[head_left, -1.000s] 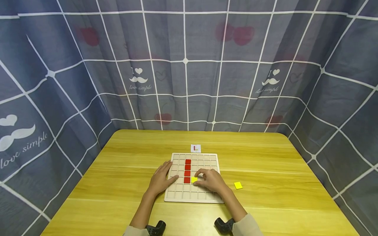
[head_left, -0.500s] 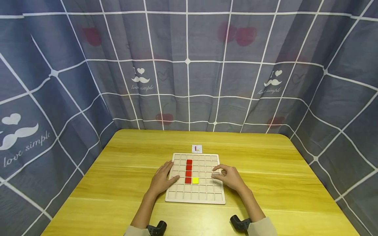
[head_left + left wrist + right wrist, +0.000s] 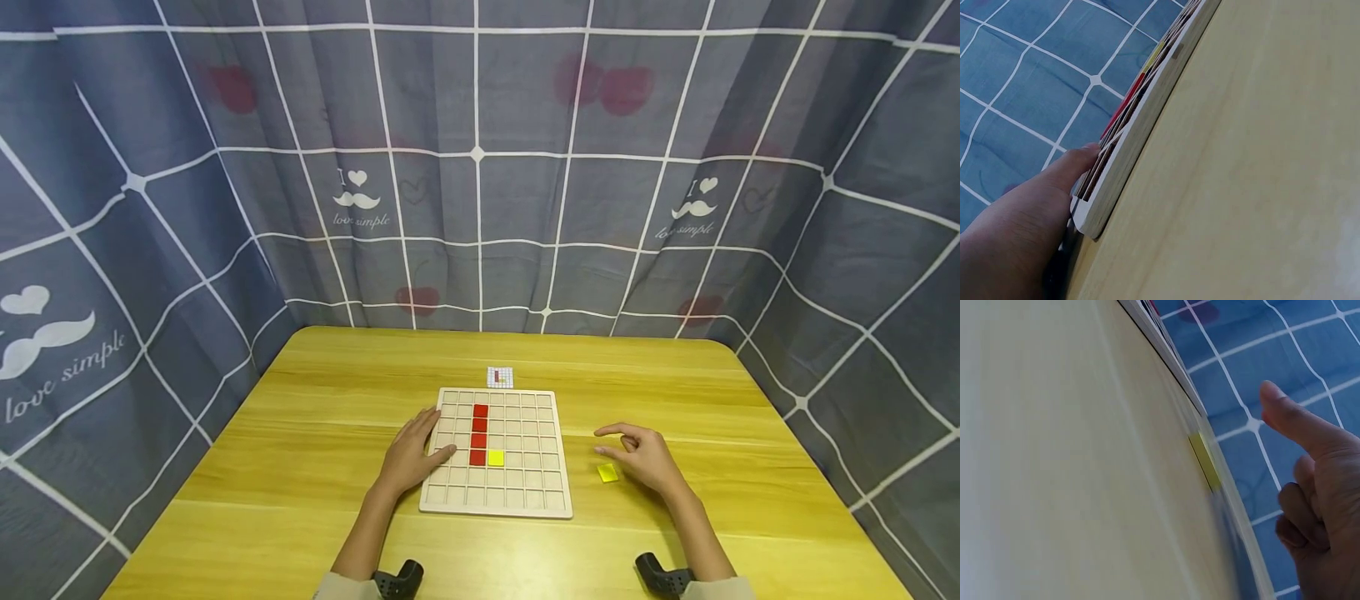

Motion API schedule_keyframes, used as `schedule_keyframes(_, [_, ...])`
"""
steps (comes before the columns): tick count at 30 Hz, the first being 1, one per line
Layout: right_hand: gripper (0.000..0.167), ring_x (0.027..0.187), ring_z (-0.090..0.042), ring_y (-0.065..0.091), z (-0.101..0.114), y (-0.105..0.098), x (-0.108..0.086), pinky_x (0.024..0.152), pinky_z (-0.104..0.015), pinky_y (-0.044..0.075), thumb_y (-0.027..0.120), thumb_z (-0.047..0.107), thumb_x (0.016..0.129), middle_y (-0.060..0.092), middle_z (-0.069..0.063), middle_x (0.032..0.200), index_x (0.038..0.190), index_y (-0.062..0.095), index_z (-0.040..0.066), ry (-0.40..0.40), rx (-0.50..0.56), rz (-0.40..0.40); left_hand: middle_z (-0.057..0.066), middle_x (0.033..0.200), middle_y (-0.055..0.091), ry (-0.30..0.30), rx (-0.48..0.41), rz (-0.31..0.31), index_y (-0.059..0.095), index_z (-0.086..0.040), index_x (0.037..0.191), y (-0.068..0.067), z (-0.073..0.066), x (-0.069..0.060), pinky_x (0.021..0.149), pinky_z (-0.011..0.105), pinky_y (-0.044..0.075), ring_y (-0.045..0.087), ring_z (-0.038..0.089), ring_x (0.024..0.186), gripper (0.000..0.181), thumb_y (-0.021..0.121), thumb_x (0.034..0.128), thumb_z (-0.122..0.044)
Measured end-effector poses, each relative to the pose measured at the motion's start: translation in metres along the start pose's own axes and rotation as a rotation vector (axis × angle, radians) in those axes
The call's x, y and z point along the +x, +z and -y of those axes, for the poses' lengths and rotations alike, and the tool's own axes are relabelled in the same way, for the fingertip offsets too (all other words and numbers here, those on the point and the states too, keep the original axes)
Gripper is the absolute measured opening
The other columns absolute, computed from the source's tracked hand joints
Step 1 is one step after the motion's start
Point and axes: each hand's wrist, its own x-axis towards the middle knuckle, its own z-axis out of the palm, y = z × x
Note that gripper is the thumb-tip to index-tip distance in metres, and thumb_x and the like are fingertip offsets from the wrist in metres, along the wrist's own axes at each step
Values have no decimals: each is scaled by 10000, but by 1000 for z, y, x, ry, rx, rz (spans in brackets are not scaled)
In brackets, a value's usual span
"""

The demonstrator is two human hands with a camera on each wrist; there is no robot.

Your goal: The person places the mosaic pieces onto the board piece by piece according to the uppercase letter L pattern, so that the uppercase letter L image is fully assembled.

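A wooden grid board (image 3: pixel 528 502) lies on the table, with a column of red square tiles (image 3: pixel 478 440) set in its cells. One yellow tile (image 3: pixel 496 458) sits in the cell right of the lowest red one. My left hand (image 3: pixel 408 454) rests along the board's left edge, its thumb on top of the rim, as the left wrist view also shows. To the right of the board, my right hand (image 3: pixel 648 458) hovers with thumb and index finger apart and nothing between them. Just below those fingertips a loose yellow tile (image 3: pixel 607 473) lies on the table; the right wrist view shows it edge-on.
A small printed grid card (image 3: pixel 499 377) lies just beyond the board's far edge. The wooden table (image 3: pixel 315 500) is enclosed at the back and sides by a grey-blue checked curtain (image 3: pixel 517 200). Each wrist wears a black camera mount (image 3: pixel 400 579).
My right hand has withdrawn from the yellow tile on the board and moved right to the loose yellow tile. That first tile stays in its cell; my left hand keeps its place.
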Motion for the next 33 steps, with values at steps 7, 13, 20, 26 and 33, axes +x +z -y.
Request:
schedule_keyframes(7, [341, 413, -49, 204, -9, -15, -15, 389, -219, 288, 762, 349, 737, 270, 59, 480, 1032, 703, 189, 95, 65, 157, 143, 1445, 344, -5, 8, 6, 386, -64, 1409, 0, -1, 1, 1086, 482, 204, 268, 314, 1341, 755, 608, 834, -501])
schedule_keyframes(13, [342, 439, -52, 215, -14, -19, -19, 421, -222, 278, 762, 350, 736, 280, 52, 511, 1040, 698, 206, 84, 37, 269, 145, 1439, 353, 1, 6, 1, 396, -50, 1401, -1, 0, 1, 1090, 470, 202, 275, 316, 1338, 748, 626, 831, -476])
schedule_keyframes(20, [329, 446, -43, 216, -15, -17, -20, 432, -207, 279, 759, 378, 734, 290, 69, 518, 1021, 692, 232, 65, -17, 276, 141, 1441, 352, -3, 14, 6, 395, -58, 1403, 0, 1, 1, 1092, 467, 198, 274, 313, 1339, 750, 619, 832, -490])
schedule_keyframes(26, [316, 428, -32, 189, -17, -11, -19, 424, -197, 267, 724, 436, 748, 274, 102, 491, 999, 687, 248, 38, -134, 195, 140, 1442, 350, -6, 12, 6, 395, -61, 1403, 0, 1, 1, 1087, 476, 205, 273, 314, 1340, 751, 609, 833, -500])
schedule_keyframes(33, [309, 433, -13, 169, -11, -1, -10, 401, -191, 211, 746, 417, 732, 277, 123, 486, 971, 695, 229, -50, -281, -24, 139, 1440, 354, 0, 9, 2, 402, -55, 1398, -1, -1, 0, 1090, 472, 200, 276, 318, 1337, 744, 618, 832, -487])
